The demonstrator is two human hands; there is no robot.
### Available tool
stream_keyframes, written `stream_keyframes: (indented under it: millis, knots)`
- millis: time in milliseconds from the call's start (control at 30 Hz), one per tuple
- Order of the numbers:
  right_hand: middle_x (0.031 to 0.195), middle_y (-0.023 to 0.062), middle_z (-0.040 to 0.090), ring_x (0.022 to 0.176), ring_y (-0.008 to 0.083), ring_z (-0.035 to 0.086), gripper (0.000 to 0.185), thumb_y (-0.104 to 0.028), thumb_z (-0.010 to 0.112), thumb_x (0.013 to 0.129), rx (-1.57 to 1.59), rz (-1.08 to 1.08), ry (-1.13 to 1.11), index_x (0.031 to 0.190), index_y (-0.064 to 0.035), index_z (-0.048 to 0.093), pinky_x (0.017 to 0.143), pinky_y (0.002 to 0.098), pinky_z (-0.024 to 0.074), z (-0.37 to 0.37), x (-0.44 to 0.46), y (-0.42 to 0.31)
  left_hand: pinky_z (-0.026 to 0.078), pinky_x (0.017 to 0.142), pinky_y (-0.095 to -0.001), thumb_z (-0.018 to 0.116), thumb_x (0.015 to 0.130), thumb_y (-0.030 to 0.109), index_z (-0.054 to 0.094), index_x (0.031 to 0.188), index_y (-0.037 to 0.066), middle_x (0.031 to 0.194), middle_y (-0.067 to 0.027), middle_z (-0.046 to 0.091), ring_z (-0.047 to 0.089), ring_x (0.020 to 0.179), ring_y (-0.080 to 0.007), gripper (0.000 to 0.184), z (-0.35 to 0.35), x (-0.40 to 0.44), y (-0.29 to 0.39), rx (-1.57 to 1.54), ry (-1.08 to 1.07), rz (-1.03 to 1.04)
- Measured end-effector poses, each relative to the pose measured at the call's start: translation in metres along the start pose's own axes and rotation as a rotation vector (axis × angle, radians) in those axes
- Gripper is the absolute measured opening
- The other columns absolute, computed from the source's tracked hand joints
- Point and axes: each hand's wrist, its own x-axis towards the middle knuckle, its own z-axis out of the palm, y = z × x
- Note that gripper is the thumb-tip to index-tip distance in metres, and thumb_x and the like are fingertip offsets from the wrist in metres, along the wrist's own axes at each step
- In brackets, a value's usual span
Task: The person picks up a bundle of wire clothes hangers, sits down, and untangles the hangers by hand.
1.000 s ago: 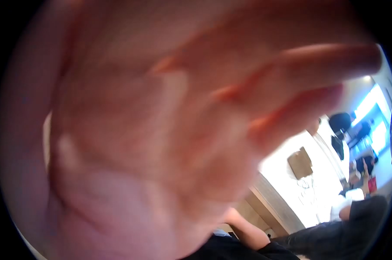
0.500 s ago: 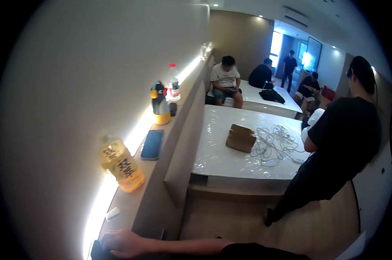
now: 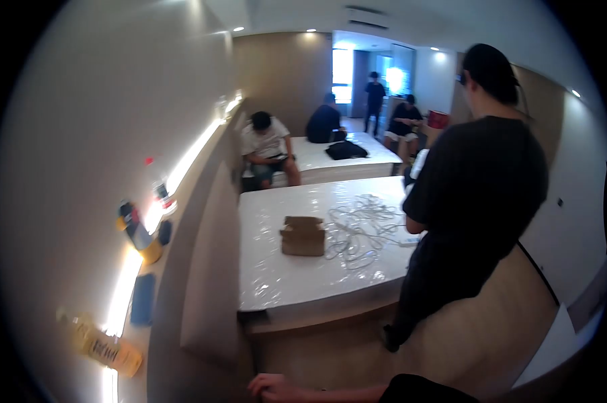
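Note:
My right hand [image 3: 275, 387] is at the bottom edge, reaching in from the right out of a black sleeve [image 3: 421, 391]. Its fingers look curled; what they hold, if anything, is blurred and cut off. My left hand is out of view. To the left, a lit ledge carries a yellow drink bottle [image 3: 108, 349], a blue phone [image 3: 142, 300], a penguin-shaped bottle [image 3: 139, 235] and a clear bottle with a red cap [image 3: 161, 190]. The hand is apart from these things.
Ahead is a plastic-wrapped mattress [image 3: 270, 282] with a cardboard box [image 3: 303, 238] and tangled white cables [image 3: 360, 232]. A person in black [image 3: 485, 181] stands at its right side. Several people are farther back, around a second mattress [image 3: 377, 144].
My view has turned right, so the room's contents appear farther left. My right hand has come away from the ledge and a dark object beneath it, which is out of view now.

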Motion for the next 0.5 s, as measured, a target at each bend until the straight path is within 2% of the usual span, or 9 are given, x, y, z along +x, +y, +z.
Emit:
stream_keyframes:
  millis: [33,100,133,233,300,400,500]
  knots:
    - [0.094,0.0079,0.069,0.086,0.0224,0.065,0.015,0.003,0.059,0.077,-0.050,-0.024,0.072,0.081,-0.0060,0.070,0.072,0.0334,0.0525,-0.024,-0.017,0.022,0.034,0.106,-0.0441,0.042,0.099,0.028,0.057,0.123,0.007,0.124,-0.0119,0.053,0.046,0.119,-0.0293,0.036,0.016,-0.003,-0.015,-0.013,-0.021,-0.017]
    - [0.095,0.0074,0.069,0.083,0.0208,0.066,0.017,0.005,0.058,0.077,-0.095,0.157,0.244,0.080,-0.0066,0.070,0.069,0.0339,0.0520,-0.062,-0.053,0.035,0.035,0.106,-0.0438,0.042,0.098,0.029,0.057,0.122,0.006,0.123,-0.0122,0.054,0.047,0.118,-0.0291,0.036,0.047,-0.006,-0.038,-0.037,-0.065,-0.054]
    - [0.095,0.0074,0.069,0.083,0.0208,0.066,0.017,0.005,0.058,0.077,-0.116,0.159,0.302,0.080,-0.0066,0.070,0.069,0.0339,0.0520,-0.079,-0.069,0.040,0.035,0.105,-0.0436,0.043,0.098,0.029,0.058,0.121,0.006,0.122,-0.0123,0.054,0.047,0.117,-0.0290,0.036,0.067,-0.012,-0.051,-0.051,-0.087,-0.073]
    - [0.093,0.0069,0.069,0.082,0.0197,0.065,0.015,0.001,0.059,0.079,-0.284,0.259,0.478,0.082,-0.0077,0.071,0.069,0.0351,0.0514,-0.176,-0.110,0.072,0.036,0.104,-0.0430,0.044,0.098,0.029,0.058,0.120,0.005,0.119,-0.0127,0.056,0.048,0.115,-0.0288,0.035,0.143,-0.024,-0.097,-0.099,-0.153,-0.114]
    - [0.102,0.0058,0.065,0.095,0.0185,0.064,0.013,-0.006,0.059,0.086,-0.262,0.362,0.450,0.097,-0.0066,0.066,0.078,0.0317,0.0524,-0.226,-0.137,0.073,0.037,0.104,-0.0427,0.045,0.098,0.029,0.059,0.119,0.005,0.117,-0.0130,0.057,0.049,0.114,-0.0287,0.035,0.190,-0.027,-0.114,-0.128,-0.186,-0.144]
    - [0.094,0.0043,0.067,0.087,0.0140,0.065,0.014,0.000,0.056,0.087,-0.275,0.381,0.700,0.092,-0.0054,0.067,0.074,0.0266,0.0520,-0.237,-0.151,0.042,0.038,0.103,-0.0421,0.046,0.097,0.030,0.060,0.117,0.004,0.115,-0.0135,0.058,0.051,0.112,-0.0285,0.035,0.233,-0.031,-0.129,-0.194,-0.246,-0.171]
    - [0.094,0.0041,0.067,0.086,0.0154,0.065,0.013,-0.003,0.057,0.087,-0.315,0.393,0.879,0.095,-0.0063,0.067,0.075,0.0278,0.0522,-0.225,-0.185,0.045,0.039,0.102,-0.0416,0.047,0.097,0.030,0.061,0.116,0.003,0.112,-0.0139,0.059,0.052,0.110,-0.0283,0.035,0.264,-0.046,-0.141,-0.269,-0.307,-0.177]
